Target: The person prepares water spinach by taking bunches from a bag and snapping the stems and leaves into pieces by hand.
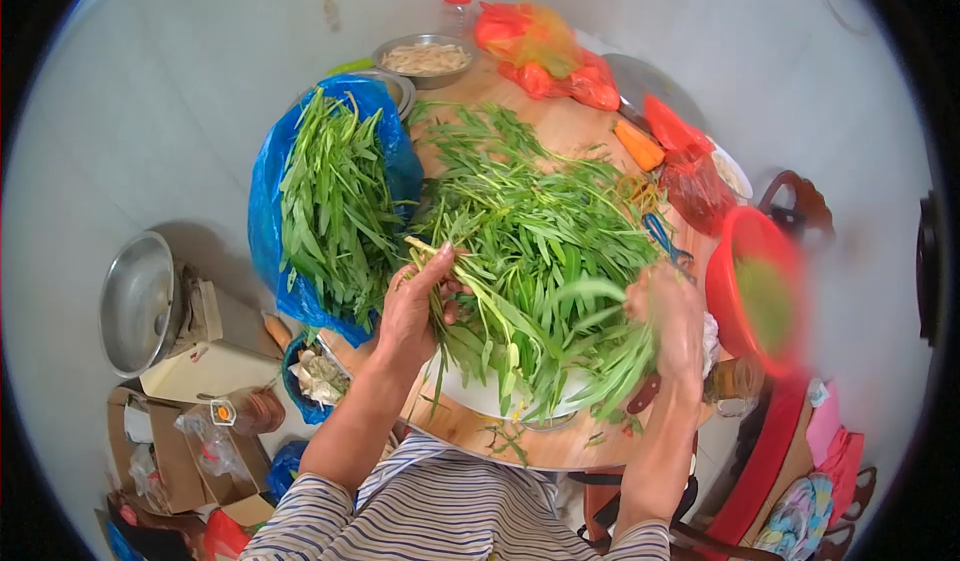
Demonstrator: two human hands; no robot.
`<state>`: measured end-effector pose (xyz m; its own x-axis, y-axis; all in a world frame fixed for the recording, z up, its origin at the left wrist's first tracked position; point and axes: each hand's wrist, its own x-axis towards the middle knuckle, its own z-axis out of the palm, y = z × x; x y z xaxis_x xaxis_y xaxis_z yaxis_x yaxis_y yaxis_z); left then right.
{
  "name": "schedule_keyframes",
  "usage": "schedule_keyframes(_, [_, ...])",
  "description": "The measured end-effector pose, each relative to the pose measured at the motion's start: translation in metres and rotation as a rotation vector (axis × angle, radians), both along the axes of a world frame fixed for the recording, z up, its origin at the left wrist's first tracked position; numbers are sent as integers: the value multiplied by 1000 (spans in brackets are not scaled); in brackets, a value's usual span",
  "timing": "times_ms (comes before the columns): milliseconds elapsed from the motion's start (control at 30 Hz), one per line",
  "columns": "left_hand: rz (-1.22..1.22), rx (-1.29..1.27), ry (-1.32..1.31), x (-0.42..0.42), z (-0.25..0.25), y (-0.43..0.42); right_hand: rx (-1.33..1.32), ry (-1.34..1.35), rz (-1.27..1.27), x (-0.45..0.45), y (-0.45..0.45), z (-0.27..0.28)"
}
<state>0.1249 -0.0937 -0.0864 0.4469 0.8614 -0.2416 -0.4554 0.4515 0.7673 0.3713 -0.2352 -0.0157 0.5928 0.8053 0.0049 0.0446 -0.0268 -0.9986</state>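
Observation:
My left hand (415,306) is closed around pale-ended stems of water spinach (490,296), in front of the big heap. My right hand (668,311) is smeared by motion at the heap's right side. Long leaves (615,371) hang at its fingers, which look closed on them. Loose water spinach (545,206) covers much of the round wooden table (575,126). More of the greens (335,201) fill a blue plastic bag (268,216) to the left. Part of a white round plate or basin (470,393) shows under the front of the heap.
A red basin (728,296) with green contents stands right of my right hand, near blue-handled scissors (665,236). Farther back are a carrot (638,146), red plastic bags (690,176) and a metal bowl (425,79) of pale strips. A small scrap bin (310,401) sits at lower left.

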Motion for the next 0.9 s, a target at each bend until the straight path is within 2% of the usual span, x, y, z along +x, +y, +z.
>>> schedule_keyframes(167, [48, 14, 78, -3, 7, 2, -62, -52, 41, 10, 16, 14])
schedule_keyframes(233, [59, 33, 117, -4, 1, 5, -230, -215, 6, 11, 24, 24])
schedule_keyframes(300, [6, -5, 67, -12, -9, 12, -255, -322, -3, 22, 37, 25])
schedule_keyframes(367, [-48, -39, 16, -11, -18, 16, -242, -748, 9, 28, 52, 28])
schedule_keyframes(467, [-34, -178, -260, -8, -31, 22, -288, -851, 119, 41, 80, 6])
schedule_keyframes(633, [-26, -239, -197, -10, -21, 21, -463, -1056, 160, 31, 110, -14])
schedule_keyframes(667, [-50, -253, -233, -10, -23, 21, -576, -1132, 156, 31, 115, -20])
schedule_keyframes(700, [-76, -267, -267, -10, -25, 21, -575, -1131, 157, 32, 116, -26])
schedule_keyframes(767, [-95, -255, -299, -9, -26, 20, -405, -1140, 131, 33, 113, -39])
schedule_keyframes(833, [-150, -182, -212, -11, -22, 21, -308, -1152, 125, 27, 108, -35])
schedule_keyframes(900, [-120, -180, -192, -11, -17, 20, -212, -1001, 48, 15, 90, -15])
